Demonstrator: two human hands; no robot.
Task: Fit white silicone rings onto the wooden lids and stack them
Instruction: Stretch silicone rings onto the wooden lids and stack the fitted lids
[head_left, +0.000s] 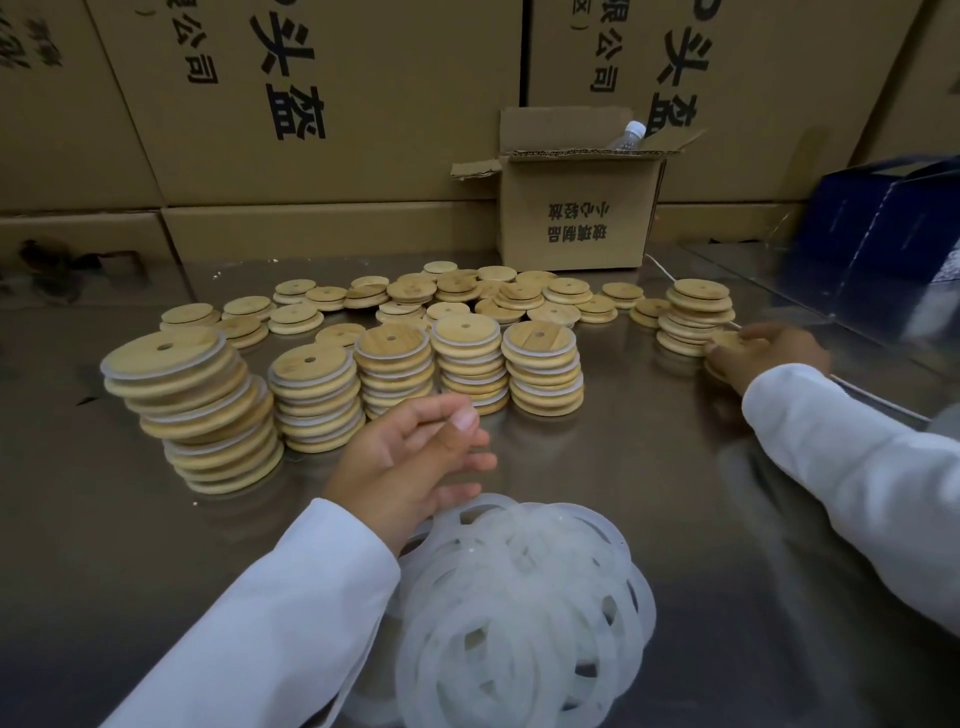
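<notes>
Looking down from the head view, the scene shows a grey reflective metal table (701, 493) backed by large brown cardboard cartons (337, 114). A heap of white translucent silicone rings (524, 603) lies at the near edge, centre. The left hand (415, 460) hovers just above the far side of this heap, thumb tip against the curled forefinger; blur prevents telling whether a ring is pinched between them. Beyond it stand five stacks of round wooden lids with white rings fitted (470, 361), side by side; the leftmost leans. Behind those, loose bare wooden lids (457, 291) lie scattered in low piles. At the right, the right hand (766, 356) grips a single wooden lid (727, 340), fingers curled round its edge, at the foot of a stack of bare lids (696, 312). A small open cardboard box (576, 218) at the back holds a clear plastic bottle (631, 135). A dark blue bag (883, 218) stands far right.
</notes>
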